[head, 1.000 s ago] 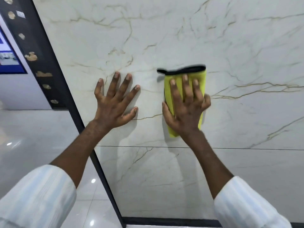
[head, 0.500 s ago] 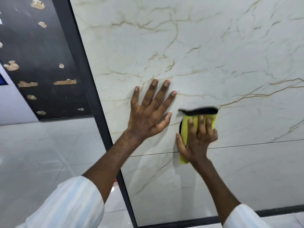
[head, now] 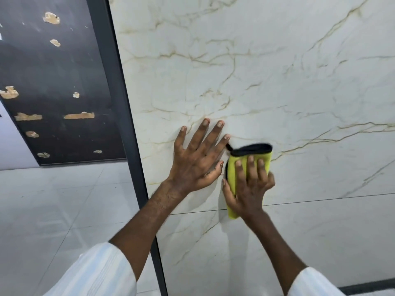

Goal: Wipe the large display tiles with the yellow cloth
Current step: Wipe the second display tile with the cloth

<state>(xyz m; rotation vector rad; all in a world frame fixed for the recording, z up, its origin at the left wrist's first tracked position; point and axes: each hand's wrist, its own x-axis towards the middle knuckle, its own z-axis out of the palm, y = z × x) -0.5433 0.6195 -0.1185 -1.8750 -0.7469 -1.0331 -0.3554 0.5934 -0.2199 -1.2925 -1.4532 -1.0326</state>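
Beneath the right grip (head: 249, 186) the yellow cloth (head: 232, 176) lies pressed against the upper display tile (head: 277, 82). Its black hem sits just above the fingertips. Its lower end pokes out below the heel of the hand and crosses the thin joint line (head: 320, 198) onto the lower display tile (head: 299, 242). That grip is released rather than clenched: the fingers lie straight across the cloth and the thumb runs along its left edge, so the cloth is held by pressure alone.

Just left of it, the left grip (head: 196, 165) is spread flat on bare tile with nothing in it. Its thumb tip is almost at the cloth's edge, and it looks to be bracing the body. Further left of both stands the dark frame (head: 128, 124) that bounds the tile.

I judge the step in hand to be a wiping stroke low on the upper tile, near its left side. The outer edge of the right grip is smeared, which suggests the stroke is under way.

The next move calls for even, flat pressure so the cloth does not bunch or slip out from under the straight fingers. A wide area lies above and to the right of the grip, and the lower tile lies below it. Which parts are already clean I cannot tell. A pass towards the frame would need the left grip lifted out of the way.
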